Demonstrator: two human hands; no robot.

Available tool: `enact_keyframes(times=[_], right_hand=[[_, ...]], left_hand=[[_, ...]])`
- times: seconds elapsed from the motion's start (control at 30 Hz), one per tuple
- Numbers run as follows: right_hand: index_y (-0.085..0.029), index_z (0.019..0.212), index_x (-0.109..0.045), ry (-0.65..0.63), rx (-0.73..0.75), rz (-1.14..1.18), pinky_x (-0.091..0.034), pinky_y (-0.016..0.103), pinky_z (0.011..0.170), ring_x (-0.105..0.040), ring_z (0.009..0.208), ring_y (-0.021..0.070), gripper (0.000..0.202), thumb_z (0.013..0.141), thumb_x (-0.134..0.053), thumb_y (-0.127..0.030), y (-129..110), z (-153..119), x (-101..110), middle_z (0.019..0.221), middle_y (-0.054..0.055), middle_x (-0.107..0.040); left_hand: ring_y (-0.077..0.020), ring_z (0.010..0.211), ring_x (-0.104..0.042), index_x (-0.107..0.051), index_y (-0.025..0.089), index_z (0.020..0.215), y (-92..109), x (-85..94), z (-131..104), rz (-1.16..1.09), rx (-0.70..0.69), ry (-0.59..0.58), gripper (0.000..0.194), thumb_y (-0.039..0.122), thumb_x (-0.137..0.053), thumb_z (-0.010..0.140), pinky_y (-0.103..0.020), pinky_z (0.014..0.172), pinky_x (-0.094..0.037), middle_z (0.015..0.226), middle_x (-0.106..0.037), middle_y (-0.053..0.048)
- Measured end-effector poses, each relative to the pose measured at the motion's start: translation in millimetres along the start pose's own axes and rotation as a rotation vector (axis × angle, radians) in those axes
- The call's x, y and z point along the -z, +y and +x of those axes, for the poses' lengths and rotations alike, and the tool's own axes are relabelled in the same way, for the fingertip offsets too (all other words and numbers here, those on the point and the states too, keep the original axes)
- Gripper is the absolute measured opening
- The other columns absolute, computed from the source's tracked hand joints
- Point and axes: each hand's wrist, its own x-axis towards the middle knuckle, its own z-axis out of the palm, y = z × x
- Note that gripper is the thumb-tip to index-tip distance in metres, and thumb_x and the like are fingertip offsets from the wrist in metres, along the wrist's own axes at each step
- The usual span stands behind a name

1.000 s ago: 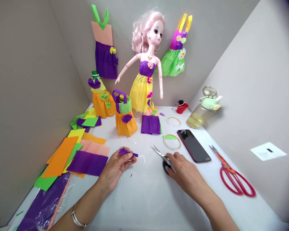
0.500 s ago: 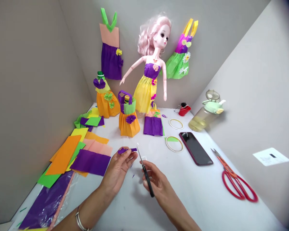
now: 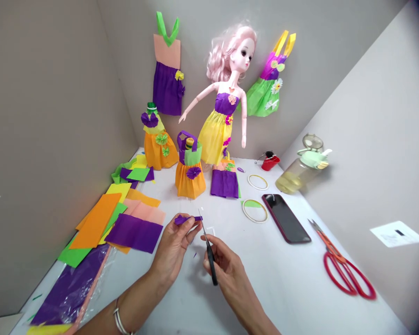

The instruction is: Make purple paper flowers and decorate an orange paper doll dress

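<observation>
Between the thumb and fingers of my left hand (image 3: 174, 239) is a small folded piece of purple paper (image 3: 181, 219), its narrow end sticking out to the right. My right hand (image 3: 226, 263) grips small black-handled scissors (image 3: 210, 260), blades pointing up and away. The blades meet the end of the purple paper; whether they are closed through it I cannot tell. A tiny purple scrap (image 3: 195, 255) lies on the table between my hands. Straight ahead stands a little orange and green dress (image 3: 190, 181) with a purple bow, fitted over a bottle.
Coloured sheets (image 3: 136, 232) spread at left beside a plastic-wrapped purple pack (image 3: 73, 284). A doll (image 3: 216, 135) stands at the back. On the right are tape rolls (image 3: 255, 211), a phone (image 3: 286, 218), a tilted bottle (image 3: 300, 172) and red-handled scissors (image 3: 349, 265).
The scissor blades have moved onto the end of the purple paper, where before there was a small gap. The whole view has shifted slightly.
</observation>
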Motion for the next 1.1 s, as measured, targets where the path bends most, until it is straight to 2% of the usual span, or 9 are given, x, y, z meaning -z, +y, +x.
enact_keyframes(times=[0.17, 0.43, 0.63, 1.0, 1.1], right_hand=[[-0.019, 0.112, -0.066, 0.012, 0.01, 0.007, -0.039, 0.029, 0.065, -0.045, 0.068, 0.0154, 0.046, 0.073, -0.073, -0.041, -2.3, -0.1, -1.0, 0.073, -0.001, -0.051], [-0.019, 0.109, -0.066, 0.046, 0.004, 0.054, -0.034, 0.027, 0.06, -0.037, 0.063, 0.0128, 0.04, 0.077, -0.069, -0.043, 0.8, -2.0, -3.7, 0.068, -0.004, -0.042], [-0.02, 0.11, -0.061, 0.049, 0.029, 0.078, -0.03, 0.027, 0.058, -0.035, 0.063, 0.0131, 0.037, 0.081, -0.064, -0.043, 8.0, -3.1, -5.4, 0.067, -0.004, -0.039], [-0.02, 0.105, -0.062, 0.08, 0.017, 0.069, -0.028, 0.026, 0.056, -0.032, 0.061, 0.0127, 0.044, 0.079, -0.066, -0.055, 7.0, -5.3, -5.1, 0.066, -0.005, -0.035], [-0.019, 0.103, -0.063, 0.12, 0.022, 0.069, -0.031, 0.026, 0.057, -0.033, 0.062, 0.0128, 0.048, 0.077, -0.067, -0.059, 5.1, -7.1, -5.0, 0.068, -0.003, -0.038]], left_hand=[[-0.0126, 0.089, -0.067, -0.064, 0.016, 0.085, -0.7, 0.9, 1.1, 0.013, 0.005, -0.012, 0.016, 0.019, -0.079, 0.077, -0.029, 0.093, -0.053, 0.086, -0.069, 0.0], [-0.0122, 0.088, -0.068, -0.064, 0.016, 0.085, -2.4, -0.7, 0.3, 0.03, 0.005, 0.006, 0.017, 0.019, -0.079, 0.077, -0.026, 0.089, -0.055, 0.086, -0.07, 0.0], [-0.0118, 0.09, -0.068, -0.064, 0.016, 0.083, -3.0, -0.9, -1.0, 0.026, 0.019, -0.016, 0.016, 0.018, -0.079, 0.077, -0.025, 0.092, -0.055, 0.086, -0.071, 0.0], [-0.0113, 0.09, -0.068, -0.062, 0.016, 0.08, -2.9, -2.1, -2.2, 0.054, 0.022, -0.023, 0.015, 0.018, -0.077, 0.079, -0.026, 0.095, -0.054, 0.084, -0.07, 0.001], [-0.0113, 0.09, -0.068, -0.061, 0.015, 0.08, -3.3, -1.1, -2.5, 0.073, 0.026, -0.037, 0.015, 0.017, -0.076, 0.08, -0.026, 0.096, -0.053, 0.084, -0.069, 0.001]])
